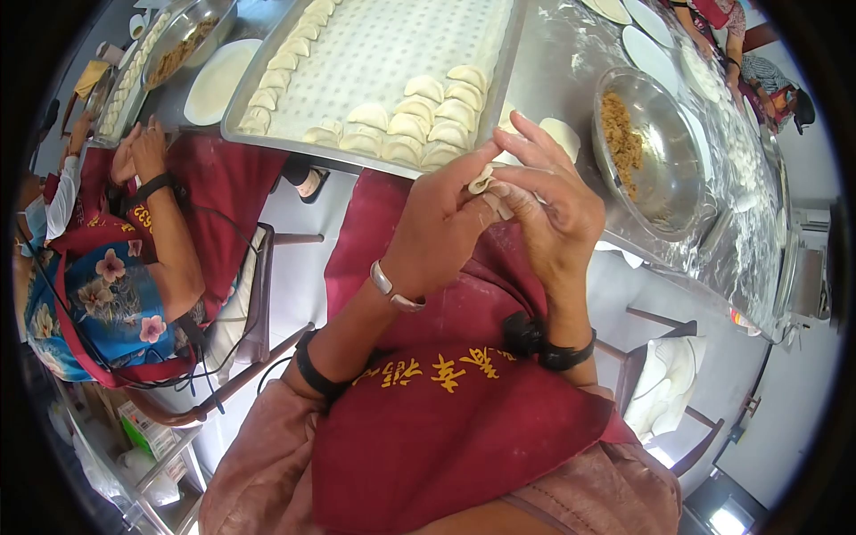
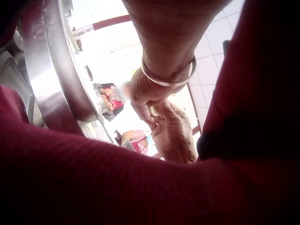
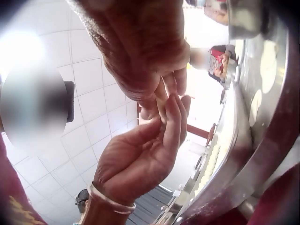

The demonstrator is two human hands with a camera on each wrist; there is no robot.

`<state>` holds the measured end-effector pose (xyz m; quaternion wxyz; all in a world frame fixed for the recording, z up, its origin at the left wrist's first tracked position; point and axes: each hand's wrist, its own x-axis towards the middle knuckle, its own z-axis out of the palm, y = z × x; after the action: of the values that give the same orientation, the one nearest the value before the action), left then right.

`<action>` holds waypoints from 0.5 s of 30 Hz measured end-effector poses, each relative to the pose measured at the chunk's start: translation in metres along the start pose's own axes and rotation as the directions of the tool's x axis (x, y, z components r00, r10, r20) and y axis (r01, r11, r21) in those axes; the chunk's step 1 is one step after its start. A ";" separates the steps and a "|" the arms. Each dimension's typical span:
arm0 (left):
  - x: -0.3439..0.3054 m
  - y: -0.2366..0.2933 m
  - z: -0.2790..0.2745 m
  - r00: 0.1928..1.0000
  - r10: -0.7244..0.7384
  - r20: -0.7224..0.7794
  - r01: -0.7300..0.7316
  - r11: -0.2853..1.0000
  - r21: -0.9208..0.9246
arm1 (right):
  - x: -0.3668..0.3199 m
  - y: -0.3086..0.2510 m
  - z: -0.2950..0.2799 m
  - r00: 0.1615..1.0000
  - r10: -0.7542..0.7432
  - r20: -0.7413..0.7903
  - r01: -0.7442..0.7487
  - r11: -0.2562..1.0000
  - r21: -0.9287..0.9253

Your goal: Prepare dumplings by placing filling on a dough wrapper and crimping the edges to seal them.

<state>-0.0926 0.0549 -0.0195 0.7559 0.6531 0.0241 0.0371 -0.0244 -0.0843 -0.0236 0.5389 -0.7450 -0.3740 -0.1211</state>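
Observation:
A half-hidden dumpling (image 1: pixel 482 182) is held between my two hands, over the apron and just off the tray's near edge. My left hand (image 1: pixel 435 223), with a metal bracelet at the wrist, pinches its left side between thumb and fingers. From the other side my right hand (image 1: pixel 560 207) pinches the dough, thumb pressed along the edge and upper fingers extended. In the right wrist view a strip of the pale dough (image 3: pixel 161 99) shows between the fingers of both hands. Finished dumplings (image 1: pixel 412 125) sit in rows on the metal tray (image 1: pixel 357 162) beyond.
To the right, a steel bowl (image 1: pixel 675 178) holds brown filling (image 1: pixel 617 134). Round wrappers (image 1: pixel 559 138) lie on the floury steel table (image 1: pixel 557 53). Another person (image 1: pixel 116 285) in a flowered top works at the left, near a white plate (image 1: pixel 221 82) and a second filling bowl (image 1: pixel 214 27).

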 end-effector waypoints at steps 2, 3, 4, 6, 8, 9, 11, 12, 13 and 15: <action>0.002 0.000 0.000 1.000 0.027 -0.012 -0.027 0.999 -0.039 | 0.002 -0.001 -0.006 0.997 0.011 0.076 -0.008 0.999 -0.035; 0.003 0.001 0.000 0.999 0.038 -0.017 -0.039 0.997 -0.066 | 0.003 -0.003 -0.006 0.996 0.041 0.075 -0.039 0.999 -0.036; 0.004 0.001 0.000 0.999 0.047 -0.021 -0.049 0.994 -0.093 | 0.005 -0.007 -0.007 0.995 0.073 0.074 -0.071 0.997 -0.037; 0.004 0.000 -0.001 1.000 0.015 0.018 -0.014 0.995 -0.100 | 0.007 -0.014 -0.007 0.988 0.123 0.089 -0.123 0.992 -0.008; 0.003 0.000 -0.002 0.998 -0.006 0.056 0.012 0.993 -0.114 | 0.009 -0.018 -0.006 0.980 0.153 0.124 -0.160 0.986 0.055; 0.003 -0.001 -0.002 0.997 -0.011 0.072 0.020 0.992 -0.124 | 0.007 -0.015 -0.006 0.983 0.129 0.133 -0.140 0.987 0.080; 0.002 0.001 -0.004 0.993 -0.050 0.110 0.064 0.990 -0.126 | 0.003 -0.005 -0.005 0.985 0.079 0.152 -0.099 0.986 0.133; 0.002 0.005 -0.005 0.988 -0.084 0.132 0.100 0.988 -0.118 | 0.002 -0.002 -0.004 0.986 0.079 0.144 -0.100 0.984 0.150; 0.001 0.007 -0.006 0.981 -0.116 0.153 0.133 0.985 -0.109 | 0.001 0.000 -0.003 0.988 0.077 0.135 -0.100 0.981 0.166; -0.001 0.009 -0.003 0.988 -0.092 0.122 0.110 0.982 -0.153 | -0.002 0.003 -0.001 0.990 0.090 0.112 -0.112 0.972 0.208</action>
<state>-0.0938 0.0594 -0.0115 0.8068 0.5896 0.0110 -0.0371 -0.0240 -0.0863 -0.0264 0.6016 -0.7060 -0.3734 -0.0148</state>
